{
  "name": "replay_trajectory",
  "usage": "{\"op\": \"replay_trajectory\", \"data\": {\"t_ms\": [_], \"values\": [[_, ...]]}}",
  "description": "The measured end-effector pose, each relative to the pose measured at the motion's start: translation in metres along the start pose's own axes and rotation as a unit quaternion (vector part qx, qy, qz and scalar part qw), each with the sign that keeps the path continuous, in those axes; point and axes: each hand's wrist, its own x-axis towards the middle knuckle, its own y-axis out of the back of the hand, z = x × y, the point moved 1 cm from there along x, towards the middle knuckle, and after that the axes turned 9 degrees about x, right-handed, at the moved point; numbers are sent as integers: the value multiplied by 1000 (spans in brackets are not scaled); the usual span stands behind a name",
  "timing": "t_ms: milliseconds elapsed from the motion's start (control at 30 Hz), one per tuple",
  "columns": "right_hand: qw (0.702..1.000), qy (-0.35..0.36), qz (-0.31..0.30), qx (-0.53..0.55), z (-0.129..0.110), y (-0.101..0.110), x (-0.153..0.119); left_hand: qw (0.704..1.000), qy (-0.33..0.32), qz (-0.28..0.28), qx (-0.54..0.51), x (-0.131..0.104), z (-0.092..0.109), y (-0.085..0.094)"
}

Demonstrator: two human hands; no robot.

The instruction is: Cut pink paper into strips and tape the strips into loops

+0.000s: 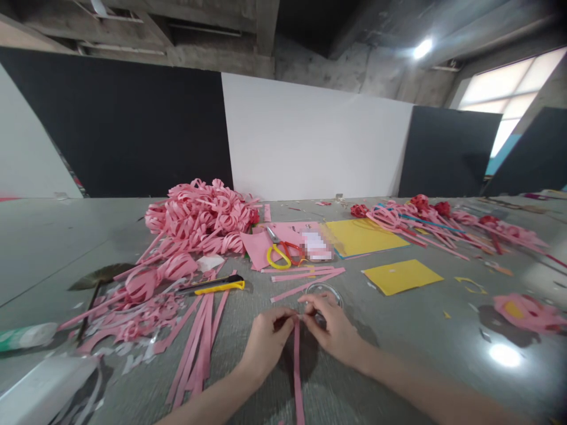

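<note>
A narrow pink paper strip hangs toward me, its top end pinched in the fingertips of my left hand. Close against that end, the fingers of my right hand are pressed together; what lies between them is too small and covered to make out. Just behind my right hand, partly hidden by it, lies a clear roll of tape. More pink strips lie flat beyond my hands, and a bundle of long pink strips is spread to the left.
Scissors with yellow and red handles rest on pink paper beside a phone. A yellow utility knife lies left. A large heap of pink paper loops stands behind. Yellow sheets and paper flowers lie right.
</note>
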Motion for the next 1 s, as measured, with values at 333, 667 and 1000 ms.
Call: {"op": "replay_trajectory", "data": {"t_ms": [333, 667, 1000], "values": [[998, 9, -15, -53, -7, 0, 3, 999, -19, 12, 37, -4, 3, -1], [996, 53, -42, -54, -6, -2, 0, 995, -41, 12, 95, -8, 6, 0], [995, 77, -11, -56, -3, -6, -3, 998, -27, -50, 6, 0, 1, 0]]}}
